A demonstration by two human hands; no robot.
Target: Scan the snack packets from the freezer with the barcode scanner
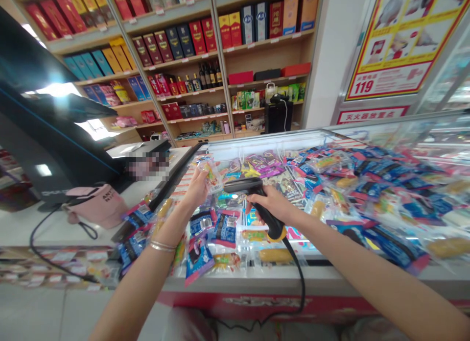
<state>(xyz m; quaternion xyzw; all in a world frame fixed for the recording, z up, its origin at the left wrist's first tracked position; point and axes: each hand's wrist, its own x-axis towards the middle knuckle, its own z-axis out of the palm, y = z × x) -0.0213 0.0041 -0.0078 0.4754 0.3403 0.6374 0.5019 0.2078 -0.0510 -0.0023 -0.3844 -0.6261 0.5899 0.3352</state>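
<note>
My right hand (273,204) is wrapped round the grip of a black barcode scanner (244,185), whose head points left. Its dark cable (303,282) hangs down over the front of the freezer. In my left hand (200,186) is a clear plastic food packet (213,177), held up just left of the scanner's head, apart from it. Below both hands lie blue snack packets (224,227) and clear-wrapped corn cobs (277,255), spread over the glass top of the chest freezer (257,271).
More blue packets (392,243) and wrapped corn pile up to the right. On the left counter stand a pink bag (97,204) and a dark checkout machine (73,150) with a trailing cable. Shelves of boxed bottles (179,39) line the back, beside a wall poster (404,42).
</note>
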